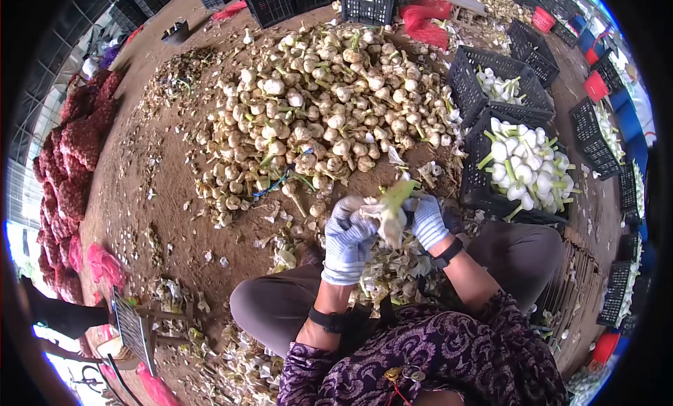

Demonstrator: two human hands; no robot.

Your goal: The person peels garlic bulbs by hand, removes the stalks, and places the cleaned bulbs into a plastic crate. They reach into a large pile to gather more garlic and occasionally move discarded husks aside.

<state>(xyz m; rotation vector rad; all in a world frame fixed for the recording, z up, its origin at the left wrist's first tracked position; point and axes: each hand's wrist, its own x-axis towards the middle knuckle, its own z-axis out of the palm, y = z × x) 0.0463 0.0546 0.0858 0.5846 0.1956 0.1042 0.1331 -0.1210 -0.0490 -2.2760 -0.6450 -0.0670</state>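
Between my two gloved hands is a garlic bulb (391,227) with loose, papery skin and a pale green stem pointing up to the right. My left hand (347,238), in a white and grey striped glove, is closed on the bulb's left side. At the stem side, my right hand (426,221) is closed too, its fingertips partly hidden behind the stem and skin. Peeled skins (392,269) lie below my hands, between my legs. Just beyond them spreads a large heap of unpeeled garlic bulbs (329,105).
A black crate (471,185) of cleaned white garlic stands at my right, with another crate (466,77) behind it. Red mesh sacks (77,143) are piled at the far left. A small stool (133,329) stands at the lower left. More crates line the right side.
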